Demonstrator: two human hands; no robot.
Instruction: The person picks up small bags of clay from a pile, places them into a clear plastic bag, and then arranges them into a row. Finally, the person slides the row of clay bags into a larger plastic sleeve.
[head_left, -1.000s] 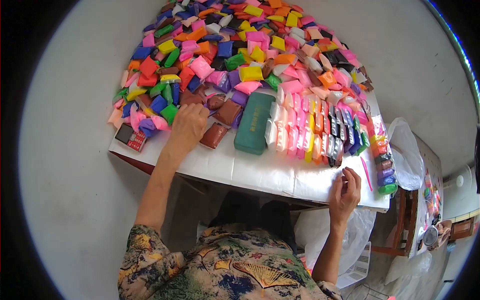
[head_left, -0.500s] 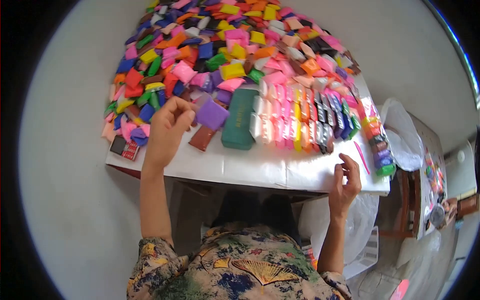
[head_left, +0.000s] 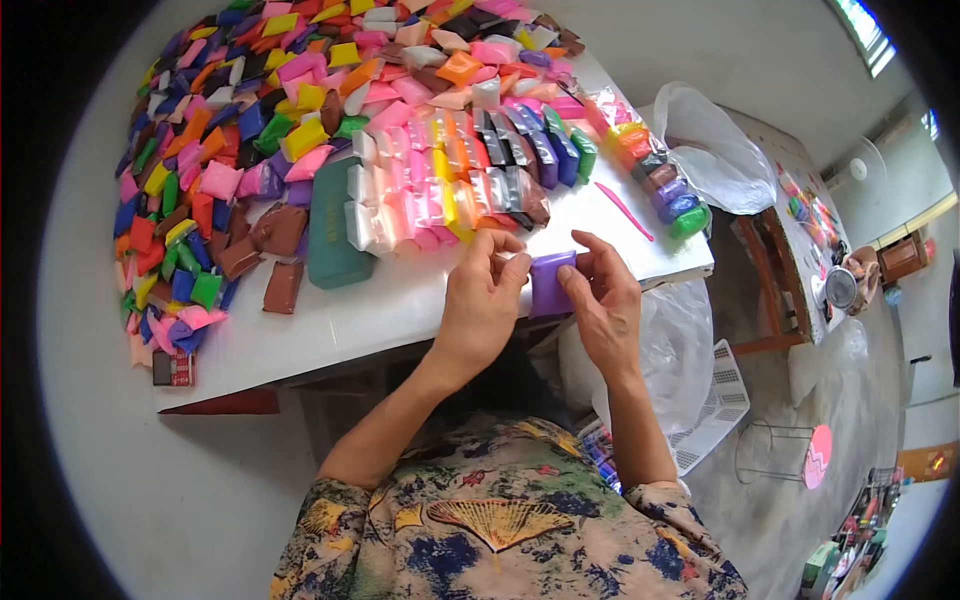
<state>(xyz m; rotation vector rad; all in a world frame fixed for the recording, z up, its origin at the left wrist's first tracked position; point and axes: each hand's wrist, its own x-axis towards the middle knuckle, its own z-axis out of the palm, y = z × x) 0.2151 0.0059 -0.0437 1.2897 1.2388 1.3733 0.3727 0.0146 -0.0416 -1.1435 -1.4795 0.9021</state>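
Note:
A purple packet (head_left: pixel 552 284) is between my two hands at the table's front edge, right of centre. My left hand (head_left: pixel 484 296) is pinched at the packet's left side, thumb against the bent fingers. On the other side, my right hand (head_left: pixel 606 297) grips the packet with its thumb on the front face. Just behind my hands stand rows of wrapped packets in many colours (head_left: pixel 440 190), from white and pink through yellow and red to blue and green. To their left lies a dark green case (head_left: pixel 336 225), with a brown packet (head_left: pixel 283 288) beside it.
Loose colourful packets (head_left: pixel 220 180) are heaped across the table's left and back. A pink tool (head_left: pixel 624 211) and a long clear bag of packets (head_left: pixel 660 180) lie at the right. A small black-and-red box (head_left: pixel 174 368) sits at the front-left corner. Beyond are another table and a stool (head_left: pixel 818 456).
My left hand has moved right with the purple packet, down to my right hand, which now grips it too. The view has turned to the right.

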